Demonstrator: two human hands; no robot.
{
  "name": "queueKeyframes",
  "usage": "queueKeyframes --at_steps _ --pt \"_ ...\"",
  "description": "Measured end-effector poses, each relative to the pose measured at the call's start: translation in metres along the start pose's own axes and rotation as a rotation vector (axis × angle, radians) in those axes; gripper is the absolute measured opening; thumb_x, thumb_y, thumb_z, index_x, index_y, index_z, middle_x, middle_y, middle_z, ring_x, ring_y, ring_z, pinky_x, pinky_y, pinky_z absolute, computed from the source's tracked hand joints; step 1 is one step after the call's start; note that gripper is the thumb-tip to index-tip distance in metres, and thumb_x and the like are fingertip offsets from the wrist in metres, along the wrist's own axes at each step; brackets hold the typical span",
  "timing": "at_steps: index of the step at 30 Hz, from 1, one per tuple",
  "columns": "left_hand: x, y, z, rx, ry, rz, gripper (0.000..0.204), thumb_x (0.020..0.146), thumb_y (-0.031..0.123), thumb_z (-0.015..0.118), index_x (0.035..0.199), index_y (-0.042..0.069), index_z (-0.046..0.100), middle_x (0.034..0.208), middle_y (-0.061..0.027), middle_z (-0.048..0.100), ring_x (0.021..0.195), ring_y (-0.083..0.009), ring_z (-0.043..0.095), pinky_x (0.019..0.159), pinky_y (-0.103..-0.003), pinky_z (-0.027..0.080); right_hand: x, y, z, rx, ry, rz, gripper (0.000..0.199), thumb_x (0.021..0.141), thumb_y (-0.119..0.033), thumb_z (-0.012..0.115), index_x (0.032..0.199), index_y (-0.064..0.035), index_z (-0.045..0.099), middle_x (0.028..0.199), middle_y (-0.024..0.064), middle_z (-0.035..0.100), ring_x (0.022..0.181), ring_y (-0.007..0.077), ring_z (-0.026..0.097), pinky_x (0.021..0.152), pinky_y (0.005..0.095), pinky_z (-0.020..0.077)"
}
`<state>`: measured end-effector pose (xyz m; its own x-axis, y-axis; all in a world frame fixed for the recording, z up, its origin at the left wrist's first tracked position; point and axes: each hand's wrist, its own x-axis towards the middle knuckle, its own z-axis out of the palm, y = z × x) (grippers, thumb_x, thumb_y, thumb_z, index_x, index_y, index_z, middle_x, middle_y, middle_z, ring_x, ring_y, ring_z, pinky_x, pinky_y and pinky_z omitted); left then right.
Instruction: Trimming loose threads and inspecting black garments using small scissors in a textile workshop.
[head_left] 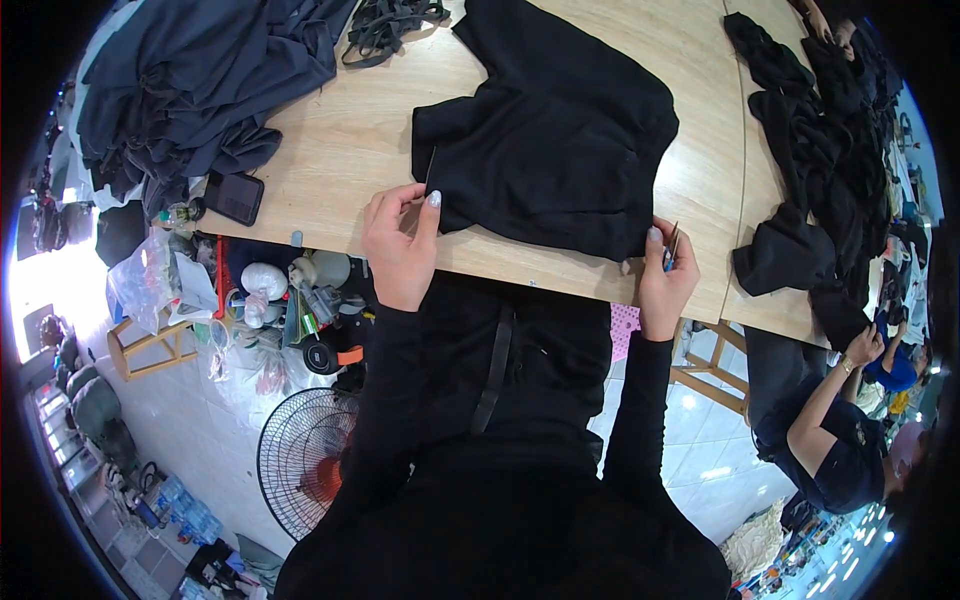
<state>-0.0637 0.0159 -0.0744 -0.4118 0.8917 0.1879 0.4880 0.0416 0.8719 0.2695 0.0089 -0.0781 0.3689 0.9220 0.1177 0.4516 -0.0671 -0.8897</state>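
A black garment (560,150) lies spread over the pale wooden table in front of me. Its near edge reaches close to the table's front edge. At that edge's left end, my left hand (402,245) is closed with thumb and fingers on the cloth. My right hand (668,285) pinches the near right corner of the garment. Tucked in the same hand is a small pair of thread snips (671,250), with blue showing between the fingers; most of the tool is hidden.
A dark cloth pile (200,80), black straps (390,28) and a phone (234,197) lie on the table's left. More black garments (790,160) cover the right side, where a co-worker (830,440) sits. Below stand a fan (310,460) and a wooden stool (150,345).
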Motion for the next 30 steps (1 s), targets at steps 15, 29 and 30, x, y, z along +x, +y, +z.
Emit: queueKeyframes --at_steps 15,29,30 --pt "0.015 -0.003 0.000 -0.235 0.097 -0.233 0.018 0.094 0.012 0.086 0.103 -0.001 0.077 0.098 -0.0069 0.076 0.089 -0.0147 0.069 0.079 -0.030 0.054 -0.011 0.015 0.006 0.052 0.111 -0.019 0.020 0.107 -0.013 0.071 0.119 0.0025 0.075 0.101 0.0103 0.076 0.092 0.0144 0.069 0.082 0.0288 0.0559" --pt "0.019 0.028 -0.014 0.374 0.080 0.229 0.028 0.087 -0.002 0.077 0.115 0.003 0.075 0.127 -0.0156 0.073 0.125 -0.0365 0.067 0.109 -0.043 0.050 -0.003 0.007 0.006 0.090 0.016 -0.044 0.013 0.098 -0.007 0.081 0.106 0.0021 0.077 0.083 0.0010 0.073 0.072 0.0053 0.057 0.065 0.0221 0.0445" --pt "0.015 0.049 -0.008 0.352 0.044 0.325 0.031 0.087 0.000 0.077 0.117 0.004 0.074 0.128 -0.0143 0.072 0.127 -0.0362 0.066 0.111 -0.045 0.048 -0.007 0.008 0.004 0.100 0.009 -0.021 0.012 0.099 -0.007 0.080 0.105 0.0026 0.077 0.084 0.0011 0.073 0.074 0.0054 0.060 0.066 0.0222 0.0460"
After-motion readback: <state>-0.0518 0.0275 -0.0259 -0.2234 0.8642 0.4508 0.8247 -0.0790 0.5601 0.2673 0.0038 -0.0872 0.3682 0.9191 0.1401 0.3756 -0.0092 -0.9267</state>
